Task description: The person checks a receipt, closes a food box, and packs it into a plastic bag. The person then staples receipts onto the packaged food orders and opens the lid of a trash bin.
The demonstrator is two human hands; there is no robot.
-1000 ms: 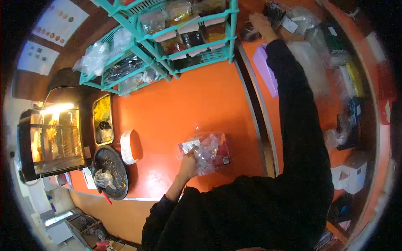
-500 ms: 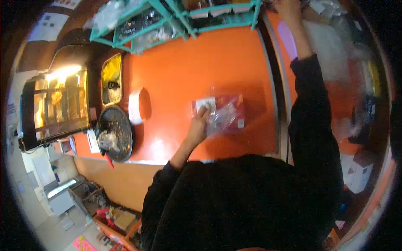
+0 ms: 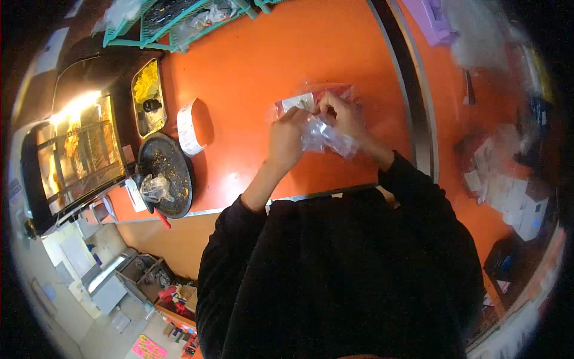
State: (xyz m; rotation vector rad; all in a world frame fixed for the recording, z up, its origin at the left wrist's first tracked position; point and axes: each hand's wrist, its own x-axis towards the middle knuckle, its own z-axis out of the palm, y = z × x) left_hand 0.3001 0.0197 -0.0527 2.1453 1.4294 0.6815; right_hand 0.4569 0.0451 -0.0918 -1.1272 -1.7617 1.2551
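Observation:
A clear plastic bag (image 3: 326,139) lies crumpled over a red printed packet (image 3: 342,91) on the orange counter, with a white label patch (image 3: 304,102) showing at its left. My left hand (image 3: 286,136) grips the bag's left side, its fingers bent and closed. From the other side, my right hand (image 3: 347,119) pinches the plastic with curled fingers. The two hands are close together, fingertips almost meeting above the packet. Folds of plastic and the fingers hide most of the packet's face.
Left of the hands stand a curled white paper strip (image 3: 188,128), a dark round stone dish (image 3: 173,200) holding a plastic bag, a metal tray (image 3: 156,122) with yellow food, and a lit display case (image 3: 84,146). Green racks (image 3: 158,45) line the back. A purple holder (image 3: 427,21) sits beyond the counter gap.
My right hand has come down from the upper right to the plastic bag beside my left hand. The view has shifted, and the left hand still holds on to the bag.

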